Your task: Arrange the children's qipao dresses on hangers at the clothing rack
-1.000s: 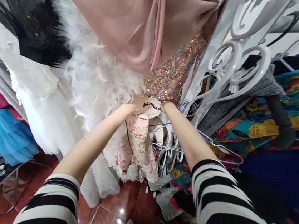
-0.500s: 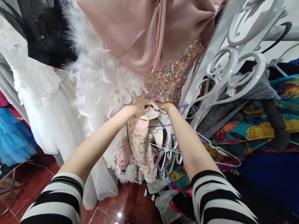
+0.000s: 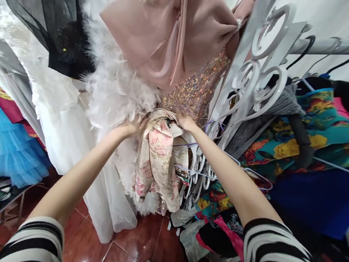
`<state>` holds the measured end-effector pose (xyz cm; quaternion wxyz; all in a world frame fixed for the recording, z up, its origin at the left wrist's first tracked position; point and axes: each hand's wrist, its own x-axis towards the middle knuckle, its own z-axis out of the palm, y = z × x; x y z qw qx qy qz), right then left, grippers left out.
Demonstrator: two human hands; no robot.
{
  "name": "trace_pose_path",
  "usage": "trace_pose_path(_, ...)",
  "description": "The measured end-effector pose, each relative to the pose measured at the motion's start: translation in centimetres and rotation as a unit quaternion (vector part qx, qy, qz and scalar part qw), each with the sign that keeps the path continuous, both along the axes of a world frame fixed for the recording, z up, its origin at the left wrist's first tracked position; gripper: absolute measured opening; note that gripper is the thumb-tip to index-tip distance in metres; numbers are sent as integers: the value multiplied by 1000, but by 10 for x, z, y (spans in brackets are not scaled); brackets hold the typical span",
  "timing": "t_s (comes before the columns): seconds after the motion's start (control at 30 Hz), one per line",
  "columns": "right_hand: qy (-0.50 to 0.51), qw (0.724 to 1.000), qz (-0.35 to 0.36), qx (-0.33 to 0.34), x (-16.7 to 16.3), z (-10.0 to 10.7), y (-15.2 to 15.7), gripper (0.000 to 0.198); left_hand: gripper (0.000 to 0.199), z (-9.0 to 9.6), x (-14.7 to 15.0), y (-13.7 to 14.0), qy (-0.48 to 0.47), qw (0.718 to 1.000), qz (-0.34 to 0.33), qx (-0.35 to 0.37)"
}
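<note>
A cream garment with pink floral patterning (image 3: 160, 142) hangs bunched in front of me, its sleeve-like lower parts dangling. My left hand (image 3: 136, 126) grips its upper left edge, with the fingers partly hidden by the cloth. On the other side of the opening, my right hand (image 3: 185, 121) is closed on its upper right edge. Just behind both hands is a dress with a pink satin bow (image 3: 154, 32) and a sequined body (image 3: 195, 87). White feathers (image 3: 110, 90) brush close to my left hand.
Right of me stands a white scrollwork metal frame (image 3: 243, 76) beside a rail (image 3: 344, 47) of hung clothes. A purple hanger (image 3: 259, 172) juts out under my right forearm. White gowns (image 3: 58, 122) hang at left. Clothes lie on the red tiled floor (image 3: 123, 251).
My hands have moved apart, the left one going outward to the left. The floral garment's top is now spread wider between them. The view has shifted slightly.
</note>
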<state>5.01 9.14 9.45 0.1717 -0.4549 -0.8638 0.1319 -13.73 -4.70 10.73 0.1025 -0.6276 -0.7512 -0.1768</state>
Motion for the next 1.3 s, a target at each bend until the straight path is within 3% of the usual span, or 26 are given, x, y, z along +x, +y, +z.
trace_pose_path(0.13,-51,995,-5,87,4,-9,-35,58,51,-10,3,-24,103,992,-30,-65)
trace_pose_path(0.23,-88,988,2,126,13,-20,-46,62,47,-27,17,-43,156,987,-45,-6)
trace_pose_path(0.3,-83,984,45,151,23,-28,-46,61,43,-40,31,-52,172,981,-80,48)
trace_pose_path(0.37,-60,978,105,173,37,-37,-44,59,42,-54,51,-55,195,965,-167,46)
trace_pose_path(0.43,-19,970,152,189,54,-46,-44,55,41,-69,74,-52,230,930,-288,-7)
trace_pose_path(0.5,26,966,159,203,76,-54,-48,49,40,-86,95,-47,258,892,-366,-60)
trace_pose_path(0.53,44,966,144,210,88,-57,-51,47,41,-94,104,-44,267,885,-374,-77)
trace_pose_path(0.63,57,972,47,223,129,-65,-62,42,42,-118,111,-41,267,897,-328,-128)
trace_pose_path(0.8,-54,979,-92,172,189,-78,-73,39,41,-136,76,-52,215,935,-214,-183)
trace_pose_path(1.0,-168,977,-131,30,207,-77,-86,31,41,-129,48,-63,168,969,-70,-170)
trace_pose_path(1.17,-217,968,-122,30,205,-64,-94,31,55,-125,52,-59,147,980,-10,-135)
trace_pose_path(1.3,-240,963,-118,33,210,-55,-95,35,61,-116,48,-42,35,988,45,-146)
